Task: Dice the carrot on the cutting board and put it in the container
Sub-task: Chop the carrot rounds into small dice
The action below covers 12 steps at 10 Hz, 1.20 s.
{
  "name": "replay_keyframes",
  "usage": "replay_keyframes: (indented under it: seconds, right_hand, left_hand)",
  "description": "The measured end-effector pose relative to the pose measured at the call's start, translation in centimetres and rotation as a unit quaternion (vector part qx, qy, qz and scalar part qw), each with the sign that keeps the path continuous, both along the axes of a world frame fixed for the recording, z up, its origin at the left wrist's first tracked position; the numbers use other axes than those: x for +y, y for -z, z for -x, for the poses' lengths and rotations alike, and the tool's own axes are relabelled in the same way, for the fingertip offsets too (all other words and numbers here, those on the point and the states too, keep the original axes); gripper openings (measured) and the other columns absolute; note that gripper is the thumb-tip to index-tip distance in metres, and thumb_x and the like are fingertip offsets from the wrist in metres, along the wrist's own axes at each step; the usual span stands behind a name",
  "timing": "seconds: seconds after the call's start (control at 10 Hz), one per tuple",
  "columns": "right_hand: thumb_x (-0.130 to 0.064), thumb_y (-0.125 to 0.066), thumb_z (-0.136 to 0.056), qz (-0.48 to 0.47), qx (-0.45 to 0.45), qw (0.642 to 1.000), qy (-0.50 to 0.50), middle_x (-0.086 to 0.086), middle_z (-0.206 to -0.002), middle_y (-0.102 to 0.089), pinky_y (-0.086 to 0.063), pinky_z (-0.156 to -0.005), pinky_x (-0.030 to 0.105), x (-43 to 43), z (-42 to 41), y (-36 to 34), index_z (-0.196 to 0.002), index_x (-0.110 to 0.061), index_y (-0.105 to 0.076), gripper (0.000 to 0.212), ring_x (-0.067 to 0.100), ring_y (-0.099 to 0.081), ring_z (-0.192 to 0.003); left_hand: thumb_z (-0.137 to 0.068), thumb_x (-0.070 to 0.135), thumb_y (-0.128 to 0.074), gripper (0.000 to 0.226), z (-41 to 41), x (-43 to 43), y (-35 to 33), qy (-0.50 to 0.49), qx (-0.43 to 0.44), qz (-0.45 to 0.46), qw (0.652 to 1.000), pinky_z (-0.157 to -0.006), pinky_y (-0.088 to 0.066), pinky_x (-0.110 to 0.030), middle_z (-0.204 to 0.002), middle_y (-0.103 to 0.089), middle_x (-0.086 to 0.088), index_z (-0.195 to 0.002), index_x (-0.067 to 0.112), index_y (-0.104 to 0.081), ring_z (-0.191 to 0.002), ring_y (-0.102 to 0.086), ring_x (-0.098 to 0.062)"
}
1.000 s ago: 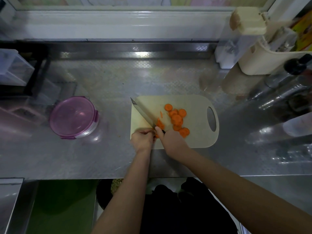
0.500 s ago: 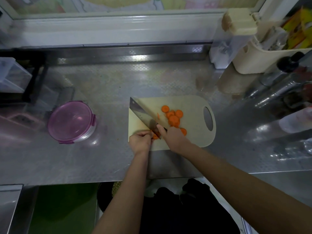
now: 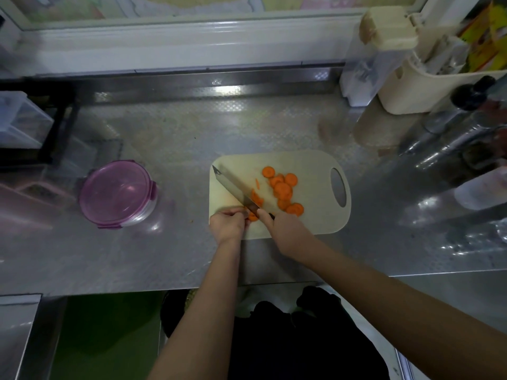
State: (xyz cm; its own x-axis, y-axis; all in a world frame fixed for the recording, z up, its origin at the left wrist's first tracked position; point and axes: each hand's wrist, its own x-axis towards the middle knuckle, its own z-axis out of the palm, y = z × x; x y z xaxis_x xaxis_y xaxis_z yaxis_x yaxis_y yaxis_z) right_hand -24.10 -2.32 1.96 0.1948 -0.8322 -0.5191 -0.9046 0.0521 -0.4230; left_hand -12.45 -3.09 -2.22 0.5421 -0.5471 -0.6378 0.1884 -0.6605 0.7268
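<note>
Starting at the left, the container (image 3: 118, 193) stands on the steel counter (image 3: 178, 133), well apart from the cutting board (image 3: 310, 163), with its purple lid (image 3: 115, 187) on. I judge it light and rigid. The lid must come off before anything goes in.

My left hand (image 3: 227, 224) is at the board's near left corner, fingers curled, pinching the carrot stub (image 3: 253, 216). The stub is short and mostly hidden under my fingertips, so I cannot tell which way its long axis runs. Judgement: raw carrot is stiff and dense, does not yield to a pinch, and rolls on its round side, while a cut face may be damp and slip. Take hold from above, fingertips tucked back from the edge, with a flat face down where possible.

The knife (image 3: 236, 187) crosses the board's left half on a diagonal. Its long axis runs from the tip, at the far left edge of the board, to the handle at the near right. The blade meets the stub just beside my left fingertips. A single slice (image 3: 257, 199) lies just beside the blade's right face.

My right hand (image 3: 288, 229) is closed round the knife handle.

Further right, the carrot slices (image 3: 282, 189) lie flat in a loose, overlapping pile at mid-board, between the blade and the board's handle hole (image 3: 338, 187). As discs they have no long axis. Judgement: they are light, thin and prone to sliding, so they should be steadied with flat fingers before cross-cutting.
</note>
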Motion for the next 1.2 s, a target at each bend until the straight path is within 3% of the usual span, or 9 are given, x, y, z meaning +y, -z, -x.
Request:
replay_keyframes:
  seconds: [0.2,0.3,0.4,0.6,0.7,0.8,0.9,1.0,1.2]
  right_hand:
    - [0.001,-0.033,-0.095,-0.038,-0.014,0.996,0.078,0.022,-0.119,-0.048,-0.034,-0.071,0.034,-0.4,-0.2,0.4,-0.150,-0.014,0.006,0.069,0.033,-0.052,-0.107]
    - [-0.016,-0.031,-0.101,-0.034,-0.024,0.999,-0.001,0.009,-0.097,-0.053,-0.031,-0.069,0.031,-1.2,-0.5,0.4,-0.147,-0.008,-0.022,0.048,0.035,-0.053,-0.109]
    - [-0.040,-0.023,-0.102,-0.058,-0.073,0.992,0.085,-0.007,-0.070,-0.036,-0.034,-0.069,0.028,-2.1,-1.6,0.1,-0.127,-0.003,-0.049,0.052,0.035,-0.055,-0.109]
    - [-0.036,-0.023,-0.103,-0.030,-0.017,0.999,0.039,0.022,-0.110,-0.058,-0.044,-0.084,0.041,-2.6,0.0,0.7,-0.134,-0.005,-0.045,0.049,0.036,-0.058,-0.105]
    - [-0.054,-0.027,-0.096,-0.025,-0.118,0.990,0.076,0.022,-0.099,-0.064,-0.047,-0.083,0.041,-1.9,1.1,0.6,-0.109,0.000,-0.059,0.064,0.037,-0.061,-0.094]
    - [-0.025,-0.056,-0.093,0.079,-0.066,0.994,0.038,0.023,-0.089,-0.064,-0.045,-0.058,0.032,-1.3,0.8,0.5,-0.125,-0.005,-0.054,0.038,0.033,-0.065,-0.075]
    - [-0.020,-0.032,-0.103,0.044,-0.087,0.995,0.034,0.020,-0.107,-0.060,-0.038,-0.067,0.035,-0.3,0.5,0.3,-0.141,-0.007,-0.037,0.040,0.032,-0.061,-0.094]
    - [-0.041,-0.028,-0.101,-0.025,-0.144,0.986,0.075,0.022,-0.107,-0.061,-0.039,-0.077,0.032,0.4,0.9,-0.8,-0.119,0.001,-0.054,0.053,0.035,-0.058,-0.101]
    - [-0.040,-0.026,-0.102,-0.009,-0.111,0.993,0.039,0.017,-0.100,-0.059,-0.037,-0.074,0.030,0.4,0.8,-0.5,-0.124,-0.002,-0.052,0.051,0.030,-0.057,-0.092]
  left_hand:
    - [-0.078,-0.004,-0.065,0.010,0.0,0.2,0.1,0.004,0.003,0.012,1.000,-0.050,-0.054,-0.020,-0.066,-0.066,-0.010,-0.073,0.003,-0.069,-0.054,-0.060,-0.016]
    - [-0.079,-0.003,-0.065,0.009,0.0,0.2,0.2,0.010,0.002,0.015,1.000,-0.051,-0.054,-0.021,-0.062,-0.064,-0.006,-0.074,0.003,-0.070,-0.050,-0.059,-0.013]
    - [-0.080,-0.003,-0.065,0.007,0.0,0.3,0.2,0.010,0.001,0.020,1.000,-0.046,-0.052,-0.019,-0.061,-0.064,-0.006,-0.076,0.001,-0.070,-0.044,-0.058,-0.009]
    - [-0.079,-0.002,-0.068,0.018,0.1,0.4,0.4,0.003,0.011,0.044,0.999,-0.051,-0.053,-0.017,-0.062,-0.065,-0.006,-0.066,0.010,-0.065,-0.042,-0.059,-0.005]
    - [-0.079,-0.001,-0.069,0.008,0.1,0.6,0.8,0.004,0.015,0.055,0.998,-0.054,-0.054,-0.016,-0.075,-0.068,-0.014,-0.073,0.005,-0.068,-0.057,-0.063,-0.014]
    - [-0.080,-0.002,-0.067,0.009,0.1,0.8,0.9,-0.001,0.020,0.066,0.998,-0.050,-0.051,-0.013,-0.074,-0.065,-0.012,-0.088,-0.006,-0.068,-0.059,-0.061,-0.014]
    - [-0.081,-0.002,-0.066,0.011,0.0,1.0,0.8,0.014,0.022,0.077,0.997,-0.050,-0.050,-0.012,-0.078,-0.066,-0.015,-0.090,-0.007,-0.067,-0.050,-0.062,-0.006]
    - [-0.080,-0.002,-0.067,0.007,0.0,1.1,0.6,0.012,0.022,0.081,0.996,-0.049,-0.051,-0.012,-0.071,-0.065,-0.011,-0.086,-0.006,-0.067,-0.046,-0.060,-0.003]
    - [-0.079,0.000,-0.069,0.019,0.0,0.8,0.7,0.013,0.002,0.053,0.998,-0.064,-0.056,-0.027,-0.051,-0.064,0.003,-0.063,0.011,-0.068,-0.054,-0.061,-0.014]
